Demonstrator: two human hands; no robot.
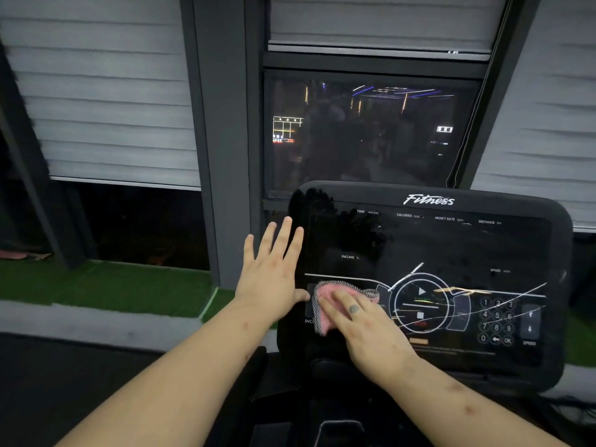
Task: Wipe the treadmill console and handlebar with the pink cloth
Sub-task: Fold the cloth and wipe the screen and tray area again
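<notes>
DESK: Where is the cloth, and who has it?

OPERATOR: On my feed, the right hand [364, 324] lies flat on the pink cloth [325, 303], fingers straight, pressing it against the lower left of the treadmill console [451, 246]. There is no clench. The cloth bunches out beyond the fingertips and to their left. The left hand [271, 272] sits just left of that, spread wide and holding nothing, thumb by the console's edge. I cannot tell whether it touches.

DESK: Which way next?

OPERATOR: Rightward, I judge. The console's long axis runs left to right, and nearly all its face lies right of and above the pressing hand, so that hand is the nearer one for the sweep. The handlebar I cannot make out; there are only dark shapes below the wrist.

DESK: Anything legible?

OPERATOR: The Fitness logo [429, 200] runs along the top, with TIME, CALORIES, HEART RATE and DISTANCE beneath. INCLINE sits above the cloth. SPEED is far right, beside a keypad [496, 321] of 0 to 9 and OK.
</notes>
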